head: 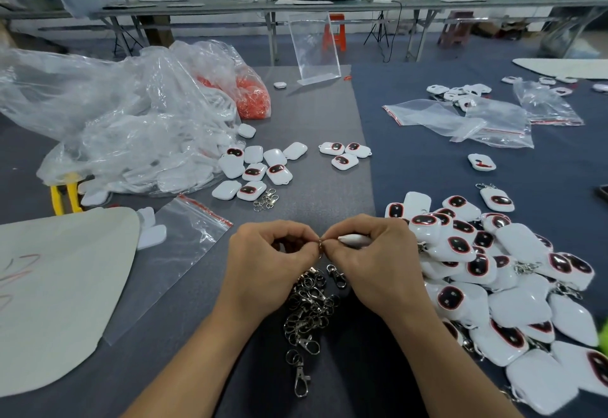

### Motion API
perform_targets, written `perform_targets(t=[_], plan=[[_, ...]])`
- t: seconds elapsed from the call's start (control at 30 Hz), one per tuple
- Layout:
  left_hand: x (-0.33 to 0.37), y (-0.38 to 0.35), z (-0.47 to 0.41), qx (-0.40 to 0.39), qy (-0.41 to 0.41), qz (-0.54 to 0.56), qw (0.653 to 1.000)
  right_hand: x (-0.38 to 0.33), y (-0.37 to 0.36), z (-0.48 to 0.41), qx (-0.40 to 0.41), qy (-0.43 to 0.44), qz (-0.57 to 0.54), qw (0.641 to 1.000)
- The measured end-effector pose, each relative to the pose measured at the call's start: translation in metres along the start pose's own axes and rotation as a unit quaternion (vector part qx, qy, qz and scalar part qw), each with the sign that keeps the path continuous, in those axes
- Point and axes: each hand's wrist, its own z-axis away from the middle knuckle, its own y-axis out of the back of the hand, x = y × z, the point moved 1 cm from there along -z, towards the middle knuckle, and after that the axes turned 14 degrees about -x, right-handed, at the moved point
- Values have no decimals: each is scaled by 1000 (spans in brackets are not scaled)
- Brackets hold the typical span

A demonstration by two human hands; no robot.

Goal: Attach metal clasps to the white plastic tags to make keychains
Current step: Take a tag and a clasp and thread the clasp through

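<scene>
My left hand and my right hand meet fingertip to fingertip above the table. Between them sits a small metal ring of a clasp, pinched by my left fingers. My right hand grips a white plastic tag, seen edge-on, and presses it against the ring. Below my hands lies a heap of loose metal clasps. A big pile of white tags with clasps attached fills the right side. Loose white tags lie ahead left, with a few clasps beside them.
Crumpled clear plastic bags with white tags and an orange bundle sit at the far left. Flat zip bags lie at the right, another near my left hand. A clear acrylic stand stands at the table's far edge. Yellow-handled pliers lie at the left.
</scene>
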Motion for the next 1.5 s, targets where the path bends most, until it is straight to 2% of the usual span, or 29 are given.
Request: perform_targets(t=[0.23,0.33,0.43,0.53,1.0,1.27,1.33,1.4,1.5], plan=[[-4,3,-3,-51,41,100,993,2,-3,-4,9,-15,-57,998],[-4,3,-2,-70,43,106,991,4,-1,-7,-5,-36,-130,991],[-4,1,-3,-53,40,89,994,5,0,-8,-28,-41,-176,983],[-4,0,-4,-31,41,98,994,5,1,-9,-32,-36,-173,984],[-3,4,-2,-78,15,62,995,6,-2,-7,-75,-38,-151,985],[0,1,0,-73,-10,66,995,4,-3,-7,-79,-31,-162,983],[1,-1,-1,-59,-5,63,996,5,-4,-7,-77,-35,-160,983],[0,0,-2,-12,0,40,999,6,-6,-6,-59,-57,-150,985],[-8,13,-5,99,6,-130,987,10,-7,-5,-62,-116,-127,983]])
